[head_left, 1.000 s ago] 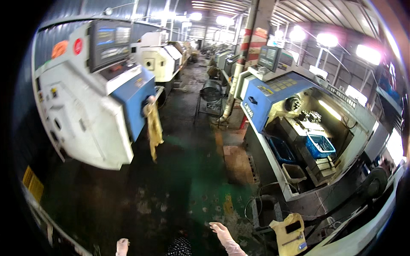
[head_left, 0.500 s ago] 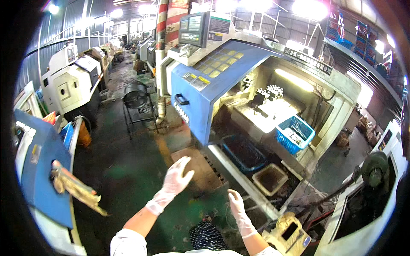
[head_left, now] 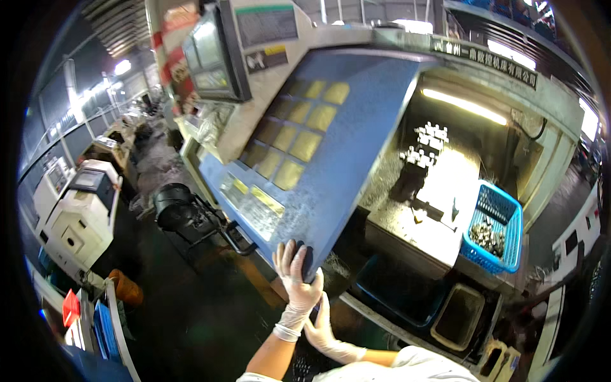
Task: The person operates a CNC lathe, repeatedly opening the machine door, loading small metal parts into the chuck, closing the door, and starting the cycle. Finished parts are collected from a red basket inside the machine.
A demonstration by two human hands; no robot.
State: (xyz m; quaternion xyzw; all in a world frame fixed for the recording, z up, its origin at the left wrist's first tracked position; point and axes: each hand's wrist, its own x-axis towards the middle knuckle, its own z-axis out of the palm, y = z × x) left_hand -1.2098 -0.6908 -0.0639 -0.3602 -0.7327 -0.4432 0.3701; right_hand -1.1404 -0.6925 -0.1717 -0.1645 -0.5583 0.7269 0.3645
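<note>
The blue sliding door (head_left: 318,197) of a lathe-type machine stands partly across its lit opening. My left hand (head_left: 296,283), in a thin whitish glove, lies with stretched fingers against the door's lower corner, right of the black handle (head_left: 240,239). A dark patch shows beside those fingers; I cannot make out what it is. Just below, my right hand (head_left: 326,331), gloved too, points its fingers upward with the thumb apart. The left wrist partly hides it, and whether it touches the door I cannot tell. Neither hand holds anything visible.
Inside the machine, metal tool holders (head_left: 425,143) stand over a bright bed. A blue basket (head_left: 487,251) of small metal parts sits at its right. Below are a dark blue tub (head_left: 398,296) and a grimy tray (head_left: 458,318). A black drum-shaped fan (head_left: 178,207) stands left.
My view has moved closer to the machine and turned. My left hand, free in the air before, now rests on the door corner. My right hand has come in beside the left wrist.
</note>
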